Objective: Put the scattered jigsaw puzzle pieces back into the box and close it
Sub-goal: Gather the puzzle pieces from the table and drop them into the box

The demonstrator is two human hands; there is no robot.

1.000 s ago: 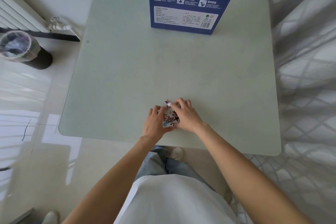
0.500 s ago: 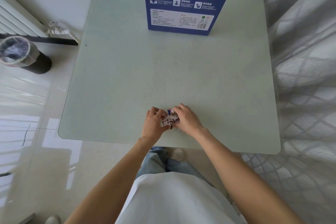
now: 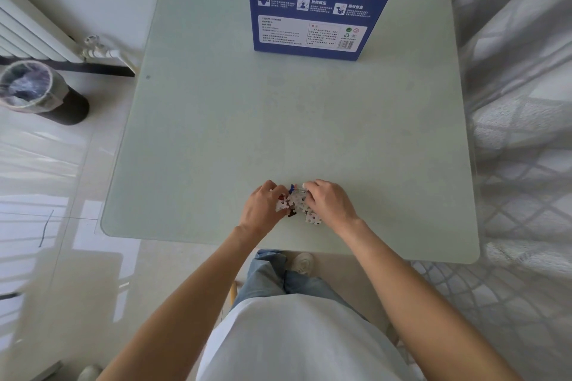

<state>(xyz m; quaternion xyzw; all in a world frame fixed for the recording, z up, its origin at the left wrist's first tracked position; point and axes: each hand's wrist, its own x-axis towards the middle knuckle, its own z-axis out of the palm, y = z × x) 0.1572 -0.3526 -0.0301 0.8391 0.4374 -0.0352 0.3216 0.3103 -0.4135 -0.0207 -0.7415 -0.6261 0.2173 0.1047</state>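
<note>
Item one: I am seeing one pale green table (image 3: 216,133), my landmark. One blue puzzle box (image 3: 325,0) is standing upright at its far edge, well apart from everything else on it. One small heap of jigsaw pieces (image 3: 295,204) is lying near the table's front edge; I cannot count the pieces. Two hands are cupping that heap: the left hand (image 3: 261,210) is curling its fingers round the heap's left side, the right hand (image 3: 329,204) is curling over its right side. One lined waste bin (image 3: 34,90) is standing on the floor left of the table.
</note>
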